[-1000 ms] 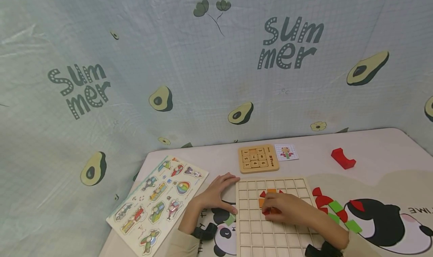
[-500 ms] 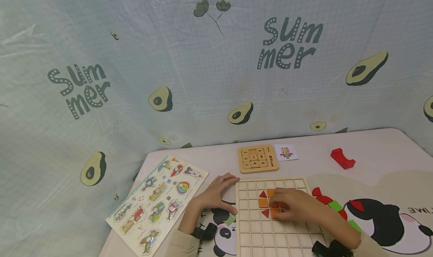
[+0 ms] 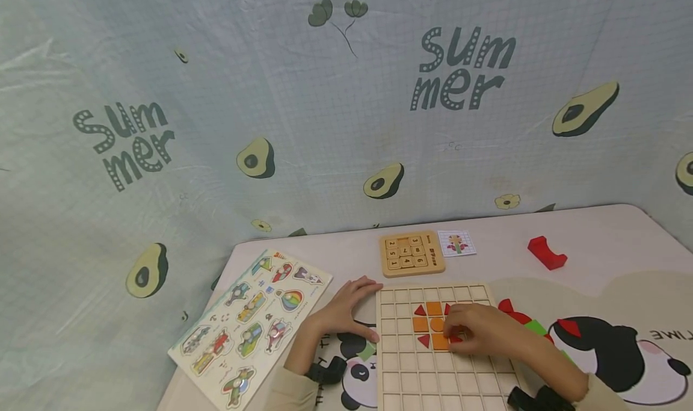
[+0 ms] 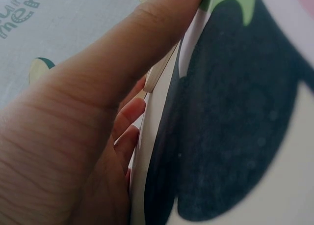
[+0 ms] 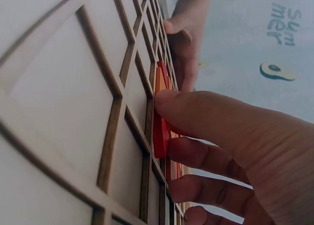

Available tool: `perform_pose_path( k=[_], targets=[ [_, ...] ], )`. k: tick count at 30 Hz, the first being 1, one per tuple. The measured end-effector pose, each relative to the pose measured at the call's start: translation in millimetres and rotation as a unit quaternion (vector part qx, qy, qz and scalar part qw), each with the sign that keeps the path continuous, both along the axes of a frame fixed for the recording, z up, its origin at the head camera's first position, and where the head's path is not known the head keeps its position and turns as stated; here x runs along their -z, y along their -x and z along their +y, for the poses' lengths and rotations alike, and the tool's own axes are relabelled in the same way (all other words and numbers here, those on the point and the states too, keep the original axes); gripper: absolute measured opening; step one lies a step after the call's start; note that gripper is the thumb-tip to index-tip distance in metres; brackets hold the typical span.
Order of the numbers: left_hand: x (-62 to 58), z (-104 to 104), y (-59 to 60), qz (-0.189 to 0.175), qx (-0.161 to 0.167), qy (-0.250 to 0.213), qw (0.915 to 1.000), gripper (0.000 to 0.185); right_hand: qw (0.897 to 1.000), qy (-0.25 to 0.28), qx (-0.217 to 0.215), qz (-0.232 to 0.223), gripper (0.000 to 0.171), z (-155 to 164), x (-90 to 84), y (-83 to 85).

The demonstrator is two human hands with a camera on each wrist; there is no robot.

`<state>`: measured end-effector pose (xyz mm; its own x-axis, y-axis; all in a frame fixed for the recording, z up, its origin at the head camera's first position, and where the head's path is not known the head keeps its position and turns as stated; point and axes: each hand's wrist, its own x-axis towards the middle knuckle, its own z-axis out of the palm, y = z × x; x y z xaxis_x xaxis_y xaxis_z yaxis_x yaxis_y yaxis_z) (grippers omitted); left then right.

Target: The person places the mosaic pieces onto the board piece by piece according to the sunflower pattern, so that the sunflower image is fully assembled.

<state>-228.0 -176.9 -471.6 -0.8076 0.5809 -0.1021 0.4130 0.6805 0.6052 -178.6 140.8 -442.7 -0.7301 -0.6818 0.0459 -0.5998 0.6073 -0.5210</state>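
Observation:
My left hand [image 3: 346, 310] lies at the left edge of a wooden grid board [image 3: 400, 369], fingers spread and thumb against its side. In the left wrist view the thumb [image 4: 147, 38] is near; the fingertips show behind it. Over the board, my right hand [image 3: 479, 330] has curled fingers. Between its thumb and forefinger is a red triangle [image 5: 160, 139], best seen in the right wrist view and partly covered. Orange squares [image 3: 434, 309] surround an orange round piece [image 3: 437, 325] in the grid, with red triangles [image 3: 423, 341] at the corners.
Loose red and green pieces [image 3: 536, 327] lie right of the board. Behind it are a number slide puzzle [image 3: 385, 260] and a pattern card [image 3: 457, 243]. A red arched block [image 3: 547, 254] lies at back right, a picture puzzle board [image 3: 271, 287] at left.
My right hand has moved rightward across the pieces, uncovering the orange round piece, an orange square and the lower left red triangle. The left hand has stayed in place.

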Motion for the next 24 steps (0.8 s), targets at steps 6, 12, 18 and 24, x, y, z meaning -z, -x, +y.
perform_pose_path(
  k=[6, 12, 18, 24],
  targets=[
    [-0.5, 0, -0.3, 0.001, 0.0, -0.002, 1.0, 0.095, 1.0, 0.008, -0.003, -0.01, 0.008, 3, 0.5, -0.6],
    [-1.5, 1, -1.3, -0.002, -0.001, -0.001, 1.0, 0.095, 1.0, 0.021, -0.009, -0.018, 0.008, 7, 1.9, -1.4],
    [-1.4, 1, -0.8, 0.0, 0.004, -0.004, 1.0, 0.095, 1.0, 0.026, -0.003, -0.011, 0.006, 18, 3.8, -0.9],
    [-1.0, -1, -0.6, -0.001, 0.004, -0.005, 1.0, 0.094, 0.999, 0.025, 0.028, -0.018, 0.004, 34, -1.4, -1.3]
  ],
)
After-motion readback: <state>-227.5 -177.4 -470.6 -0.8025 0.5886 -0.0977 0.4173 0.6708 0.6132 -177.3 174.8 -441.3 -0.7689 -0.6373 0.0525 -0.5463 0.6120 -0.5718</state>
